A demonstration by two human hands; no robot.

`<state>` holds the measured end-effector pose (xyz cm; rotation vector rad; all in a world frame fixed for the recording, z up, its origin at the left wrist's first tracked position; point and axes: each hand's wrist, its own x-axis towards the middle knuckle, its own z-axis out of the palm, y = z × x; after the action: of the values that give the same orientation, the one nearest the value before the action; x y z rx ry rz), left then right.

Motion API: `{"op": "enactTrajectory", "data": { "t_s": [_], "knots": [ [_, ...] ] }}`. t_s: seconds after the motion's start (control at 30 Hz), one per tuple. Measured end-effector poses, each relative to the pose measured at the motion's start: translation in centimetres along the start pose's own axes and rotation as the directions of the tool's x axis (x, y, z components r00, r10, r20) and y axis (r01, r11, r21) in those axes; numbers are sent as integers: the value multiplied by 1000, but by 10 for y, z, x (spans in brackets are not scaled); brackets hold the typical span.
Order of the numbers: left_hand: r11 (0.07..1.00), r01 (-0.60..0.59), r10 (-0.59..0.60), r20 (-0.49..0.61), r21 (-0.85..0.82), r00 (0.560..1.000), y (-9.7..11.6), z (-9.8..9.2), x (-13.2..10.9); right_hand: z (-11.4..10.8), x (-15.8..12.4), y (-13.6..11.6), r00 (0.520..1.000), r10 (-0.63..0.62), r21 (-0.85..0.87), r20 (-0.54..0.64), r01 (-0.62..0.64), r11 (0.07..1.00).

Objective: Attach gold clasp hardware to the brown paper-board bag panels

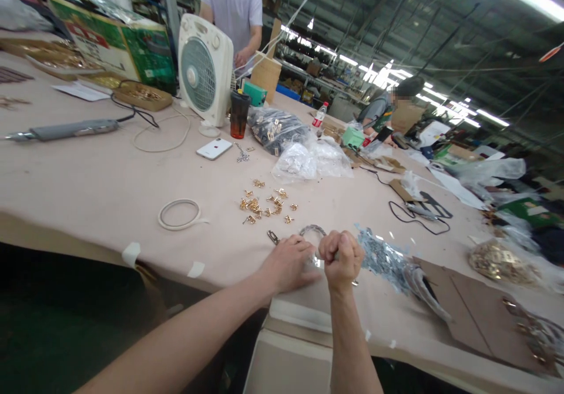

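Observation:
My left hand lies on the table near its front edge, fingers curled down onto a silver chain loop. My right hand is clenched in a fist just to the right, gripping a small tool or part whose shape is hidden. The two hands almost touch. A metal clip pokes out beside my left hand. Several small gold metal fittings lie scattered a little farther back.
A pile of silver parts in clear plastic lies right of my hands, beside cardboard sheets. Behind are a white cord ring, a phone, a dark cup, a white fan and bags of parts. Other people work beyond.

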<state>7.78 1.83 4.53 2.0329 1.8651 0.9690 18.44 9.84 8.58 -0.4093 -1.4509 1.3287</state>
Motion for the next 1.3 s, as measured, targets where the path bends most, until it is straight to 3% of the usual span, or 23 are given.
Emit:
{"op": "enactTrajectory", "data": {
  "t_s": [0.13,0.37,0.5,0.67,0.8,0.9,1.0,1.13,1.23,1.3],
  "knots": [
    [1000,24,-24,18,-5,1000,2,-2,0,-4,-10,11,996,84,-170,16,-80,982],
    [999,23,-23,11,-22,1000,3,-2,0,1,-12,4,996,-85,-143,39,90,986],
    [999,22,-21,20,-48,1000,4,-4,1,1,-18,15,999,28,-208,16,-24,978],
    [998,20,-21,-13,-57,1000,4,-4,1,-13,-36,3,975,62,103,-213,-41,994],
    [992,6,-9,-28,-127,1000,-3,0,1,-31,-58,-9,899,147,301,-413,-17,953],
    [969,-30,20,-44,-245,999,-9,-1,-1,-39,-69,-6,853,221,370,-472,-36,928],
    [896,60,-118,-107,-439,987,-16,-6,-6,-42,-70,0,836,264,396,-482,-61,916],
    [691,256,-424,-92,-676,901,-30,-12,-13,-42,-67,1,832,286,425,-475,-68,903],
    [587,299,-421,32,-752,907,-41,-16,-14,-41,-67,0,838,271,414,-473,-60,908],
    [570,337,-392,113,-749,913,-45,-20,-14,-40,-68,0,835,267,402,-481,-61,914]
  ]
}}
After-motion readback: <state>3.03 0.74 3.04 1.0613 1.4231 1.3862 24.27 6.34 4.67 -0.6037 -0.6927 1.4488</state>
